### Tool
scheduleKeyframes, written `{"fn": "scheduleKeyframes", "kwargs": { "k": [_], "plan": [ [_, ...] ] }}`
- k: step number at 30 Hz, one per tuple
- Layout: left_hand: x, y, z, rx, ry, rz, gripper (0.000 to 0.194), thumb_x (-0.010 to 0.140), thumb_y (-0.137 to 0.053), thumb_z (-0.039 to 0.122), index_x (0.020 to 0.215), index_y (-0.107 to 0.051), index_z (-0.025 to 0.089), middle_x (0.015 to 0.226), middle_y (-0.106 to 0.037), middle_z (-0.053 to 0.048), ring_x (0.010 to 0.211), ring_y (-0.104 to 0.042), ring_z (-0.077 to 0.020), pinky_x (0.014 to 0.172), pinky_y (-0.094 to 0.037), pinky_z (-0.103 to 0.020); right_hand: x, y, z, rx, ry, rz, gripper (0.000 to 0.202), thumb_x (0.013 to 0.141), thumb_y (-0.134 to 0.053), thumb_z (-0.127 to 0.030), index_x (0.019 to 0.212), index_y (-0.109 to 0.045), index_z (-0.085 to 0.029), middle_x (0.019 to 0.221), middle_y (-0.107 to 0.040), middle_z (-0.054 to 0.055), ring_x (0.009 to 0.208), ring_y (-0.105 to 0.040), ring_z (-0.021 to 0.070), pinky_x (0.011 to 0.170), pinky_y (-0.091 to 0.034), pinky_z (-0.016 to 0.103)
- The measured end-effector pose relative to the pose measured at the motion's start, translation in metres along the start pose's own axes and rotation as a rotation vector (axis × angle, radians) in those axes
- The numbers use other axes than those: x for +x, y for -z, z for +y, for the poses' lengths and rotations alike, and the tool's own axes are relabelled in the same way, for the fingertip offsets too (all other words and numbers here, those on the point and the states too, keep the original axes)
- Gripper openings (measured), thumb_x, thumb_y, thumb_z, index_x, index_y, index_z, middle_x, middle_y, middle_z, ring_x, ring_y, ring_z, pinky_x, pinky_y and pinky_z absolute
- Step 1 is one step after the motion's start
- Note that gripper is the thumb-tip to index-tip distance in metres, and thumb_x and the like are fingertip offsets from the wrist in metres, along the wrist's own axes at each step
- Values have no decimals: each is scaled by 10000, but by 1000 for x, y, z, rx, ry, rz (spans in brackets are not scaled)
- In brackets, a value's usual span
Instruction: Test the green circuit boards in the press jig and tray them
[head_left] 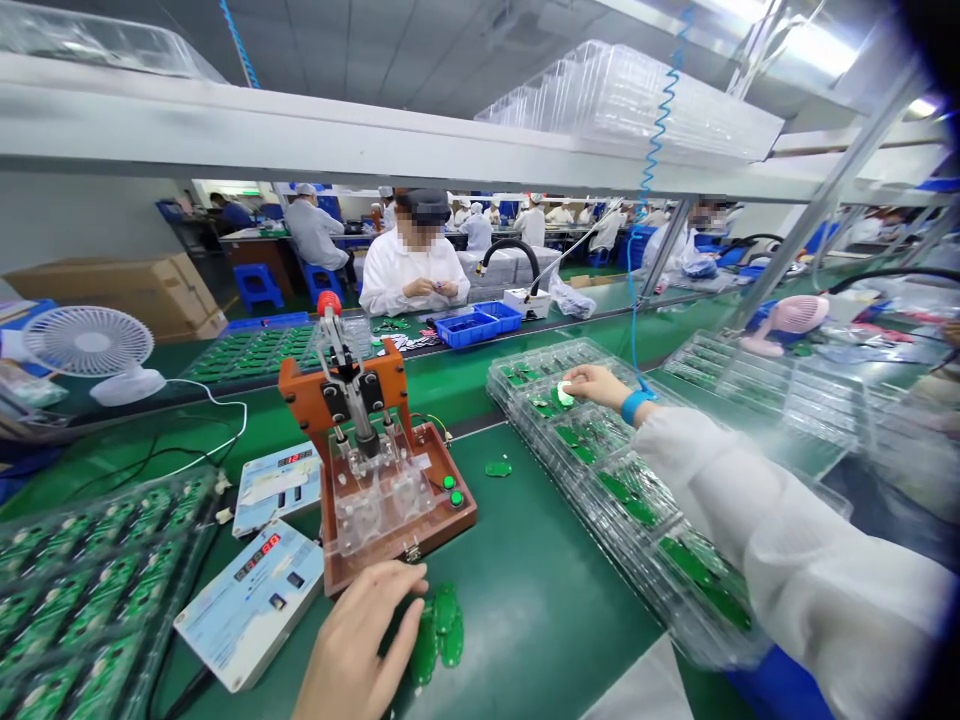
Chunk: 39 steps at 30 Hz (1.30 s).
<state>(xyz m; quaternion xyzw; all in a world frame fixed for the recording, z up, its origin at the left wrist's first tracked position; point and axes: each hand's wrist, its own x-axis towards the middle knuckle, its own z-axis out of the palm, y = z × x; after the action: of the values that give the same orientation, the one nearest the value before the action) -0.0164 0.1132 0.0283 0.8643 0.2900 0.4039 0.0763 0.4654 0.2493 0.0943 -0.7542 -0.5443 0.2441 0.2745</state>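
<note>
At the bottom centre of the frame I have my left hand, fingers loosely bent and thumb held apart, gripping nothing that I can see. Just right of it, a few loose green boards lie overlapped on the worktop. They look thin, light and stiff; I'd separate them by their edges, since dragging one face over another could scrape whatever is mounted there. The glossy surface may be a little slippery.

Farther up, a lone board lies flat between the orange-brown fixture and the clear tray. With so little edge standing proud, it calls for a fingertip at one side and the thumb opposite.

Right of centre, my right hand is closed in a fingertip pinch on a small board above the tray's far part. That hold seems right to me — light pressure at the rim, no bending, because the solder joints are likely the fragile part. The tray looks like thin, flexible plastic — I'd support it by its outer wall.
</note>
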Motion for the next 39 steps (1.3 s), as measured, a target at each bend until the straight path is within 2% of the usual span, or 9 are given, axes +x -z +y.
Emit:
{"fn": "scheduleKeyframes", "kwargs": {
  "k": [8, 16, 20, 24, 27, 30, 32, 35, 39],
  "plan": [
    [0, 0, 0, -33, -6, -45, 224, 1035, -529, 212, 1242, -614, 215, 1051, -698, -47, 1046, -660, -162, 922, -542, -228, 21, 12, -8, -237, 51, -152, 199, 1012, -659, -333, 1066, -671, -142, 1022, -680, 42, 846, -671, 157, 765, -606, 312],
    [5, 2, -2, -35, 7, -30, 184, 1035, -525, 192, 1189, -625, 204, 1034, -695, -46, 1014, -657, -164, 892, -549, -239, 11, -7, -37, -366, 96, 31, 240, 1007, -662, -366, 1094, -666, -142, 1055, -682, 53, 927, -676, 188, 855, -591, 380],
    [4, 4, -1, -37, -5, -46, 169, 1031, -528, 169, 1165, -628, 197, 1044, -699, -49, 1019, -659, -174, 890, -548, -263, -29, 0, -67, -331, 203, 85, 235, 975, -658, -298, 1155, -677, -148, 984, -713, 59, 929, -682, 212, 891, -559, 385],
    [1, 8, -1, -2, -16, -50, 155, 1025, -542, 151, 1143, -632, 199, 1043, -722, -33, 959, -689, -169, 877, -538, -279, -119, -5, -105, -223, 430, -91, 276, 958, -629, -416, 1171, -708, -260, 1037, -740, 6, 940, -696, 197, 812, -554, 295],
    [0, 15, -2, 0, 5, -66, 156, 1020, -556, 144, 1146, -624, 204, 1048, -737, -13, 929, -708, -152, 851, -534, -265, -199, -27, -120, -139, 652, -254, 256, 1005, -578, -467, 1183, -696, -327, 1059, -737, -17, 903, -700, 185, 770, -549, 289],
    [0, 23, -3, -68, 80, -185, 111, 1016, -567, 153, 1078, -637, 213, 1013, -734, 9, 907, -706, -141, 815, -531, -256, -252, -67, -116, -60, 712, -436, 198, 1011, -617, -381, 1198, -669, -346, 1066, -731, -26, 967, -693, 186, 830, -560, 290],
    [0, 25, -2, -118, 130, -288, 74, 1002, -602, 173, 1034, -653, 216, 1024, -731, 9, 930, -698, -153, 827, -533, -269, -263, -103, -107, -28, 684, -494, 189, 1007, -637, -324, 1195, -663, -318, 1102, -722, -10, 1015, -682, 199, 878, -565, 314],
    [-3, 22, -1, -168, 170, -419, 85, 923, -727, 201, 992, -682, 222, 1102, -724, 1, 1028, -674, -195, 890, -531, -316, -255, -157, -89, -23, 629, -404, 202, 988, -659, -230, 1188, -657, -251, 1211, -691, 43, 1148, -635, 243, 992, -545, 396],
    [-9, 16, 0, -187, 214, -542, 281, 769, -892, 280, 979, -711, 232, 1194, -700, -8, 1112, -640, -246, 932, -524, -376, -242, -199, -72, -37, 635, -291, 225, 941, -719, -204, 1158, -658, -217, 1288, -654, 80, 1250, -573, 286, 1064, -513, 476]
  ]
}}
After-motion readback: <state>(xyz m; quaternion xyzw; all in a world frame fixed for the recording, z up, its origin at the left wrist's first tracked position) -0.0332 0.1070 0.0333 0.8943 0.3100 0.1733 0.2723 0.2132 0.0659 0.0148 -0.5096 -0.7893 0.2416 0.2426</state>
